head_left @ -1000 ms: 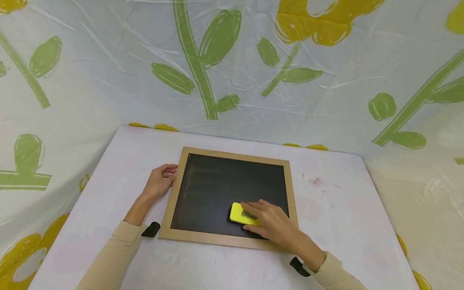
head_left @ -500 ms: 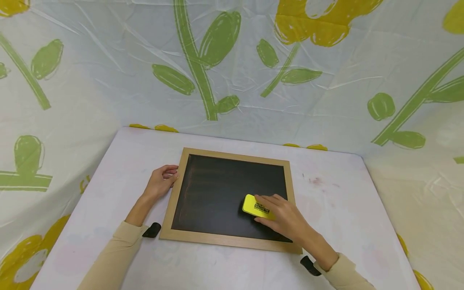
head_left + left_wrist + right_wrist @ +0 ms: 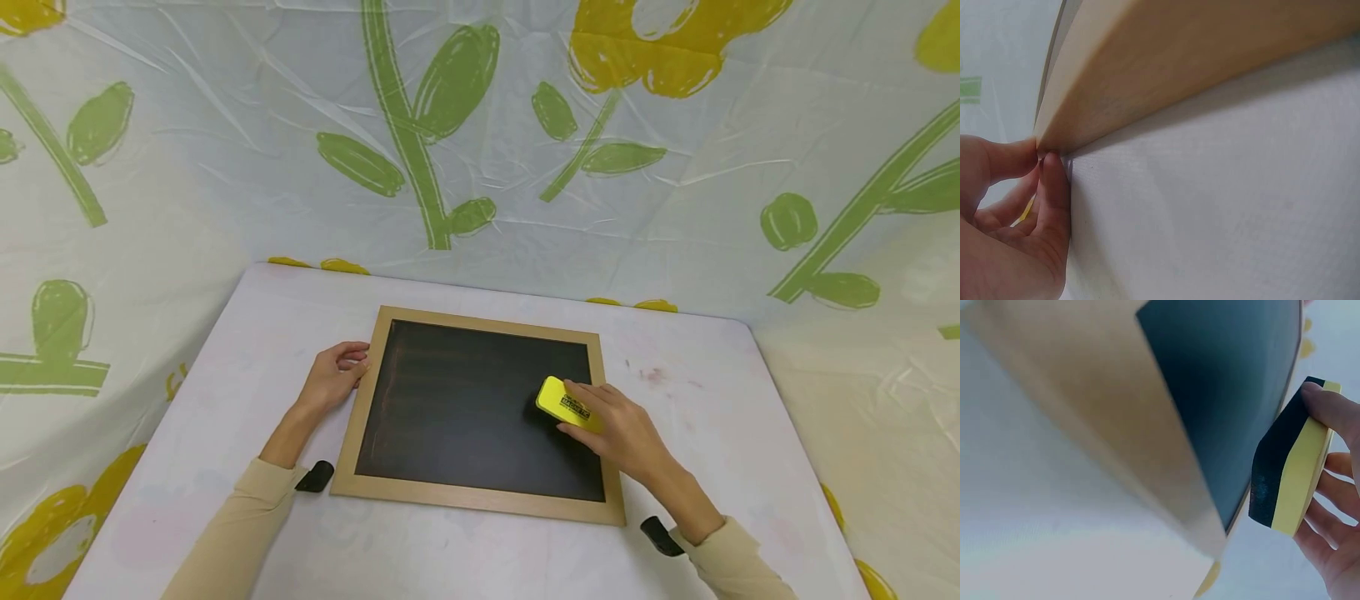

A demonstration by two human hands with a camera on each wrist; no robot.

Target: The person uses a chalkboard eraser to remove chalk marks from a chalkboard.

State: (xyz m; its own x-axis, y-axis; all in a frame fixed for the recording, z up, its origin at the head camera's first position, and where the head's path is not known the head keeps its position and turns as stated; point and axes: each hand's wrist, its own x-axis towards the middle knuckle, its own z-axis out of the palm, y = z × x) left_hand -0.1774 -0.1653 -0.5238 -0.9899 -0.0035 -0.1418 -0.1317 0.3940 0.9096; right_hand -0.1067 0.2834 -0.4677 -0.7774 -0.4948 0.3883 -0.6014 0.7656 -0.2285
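Note:
A blackboard [image 3: 480, 408] in a light wooden frame [image 3: 480, 495] lies on the white table, its left part bearing faint reddish-brown smudges. At the frame's left edge, my left hand [image 3: 333, 377] pinches the wood between thumb and fingers; the left wrist view shows the thumb [image 3: 1013, 157] right at the frame's edge. My right hand [image 3: 626, 429] grips a yellow board eraser [image 3: 564, 403] by its sides, over the right part of the board. The eraser's dark felt [image 3: 1272, 456] faces the board in the right wrist view, and it looks tilted. The palm hides its right end.
The white table [image 3: 697, 467] extends around the board, with reddish stains [image 3: 652, 374] to its right. A flower-printed sheet [image 3: 480, 125] hangs behind and along the sides. Black straps [image 3: 315, 476] show at both wrists, below beige sleeves [image 3: 232, 525].
My right hand has carried the eraser right and up the board, from its lower middle towards the right side. The left hand stays at the frame's left edge, and the board has not shifted.

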